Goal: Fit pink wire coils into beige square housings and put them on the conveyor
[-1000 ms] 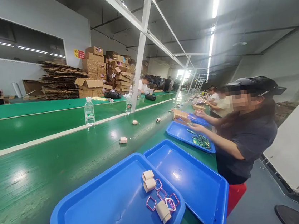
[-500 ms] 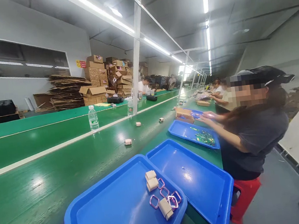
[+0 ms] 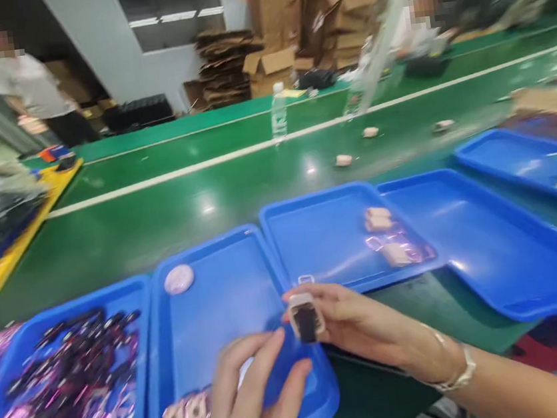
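The right hand (image 3: 359, 324) pinches a small pale sleeve with a dark middle (image 3: 306, 318) between thumb and fingertips, holding it upright above the near right corner of a blue tray (image 3: 227, 288), with a small metal buckle (image 3: 306, 279) showing just above it. The left hand (image 3: 247, 400) sits just to the left and nearer, its fingers (image 3: 255, 359) loosely spread and bent toward the sleeve, tips close to it; whether they touch it cannot be told through the blur. A bracelet (image 3: 455, 370) circles the right wrist. On the tray below lie a pale round pad (image 3: 178, 279) at the far left and a few square pink pieces (image 3: 186, 417) at the near edge. To the left another tray (image 3: 67, 387) is heaped with dark and pink buckles. To the right a tray (image 3: 321, 231) carries a few pale sleeves and pink rings (image 3: 387, 237), and beyond it a further tray (image 3: 504, 244). Far off, a water bottle (image 3: 278, 110) stands on the green belt (image 3: 158, 209), with small sleeves (image 3: 344, 159) lying on it
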